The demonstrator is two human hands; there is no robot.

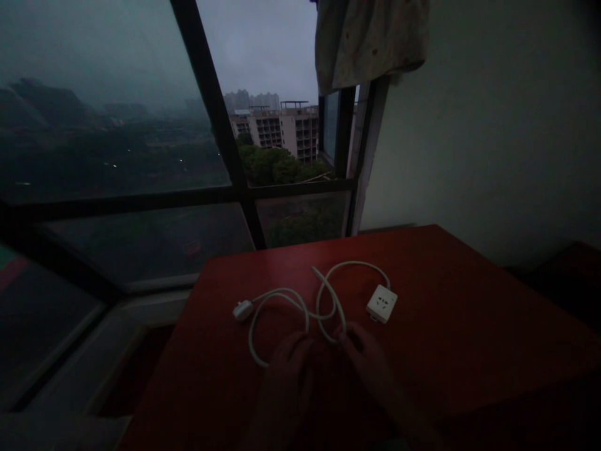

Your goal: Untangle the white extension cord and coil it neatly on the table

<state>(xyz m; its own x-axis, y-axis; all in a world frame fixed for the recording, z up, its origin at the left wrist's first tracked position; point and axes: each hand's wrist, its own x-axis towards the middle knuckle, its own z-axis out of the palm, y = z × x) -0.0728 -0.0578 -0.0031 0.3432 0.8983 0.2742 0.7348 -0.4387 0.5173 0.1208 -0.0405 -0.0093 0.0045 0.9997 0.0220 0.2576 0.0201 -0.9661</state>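
A white extension cord (332, 292) lies in loose, crossing loops on the red-brown table (451, 313). Its plug (243, 311) rests at the left end, and its square socket block (382, 304) sits at the right, holes facing up. My right hand (366, 357) pinches the cord between thumb and finger at the near side of the right loop. At the left loop, my left hand (287, 366) has its fingers closed around the cord, though the grip is dim and partly hidden by the hand's back.
A large window with dark frames (239, 181) stands beyond the table, one section of it open. Stained cloth (370, 41) hangs at its upper right. A pale wall (488, 125) runs along the right side. The room is dark.
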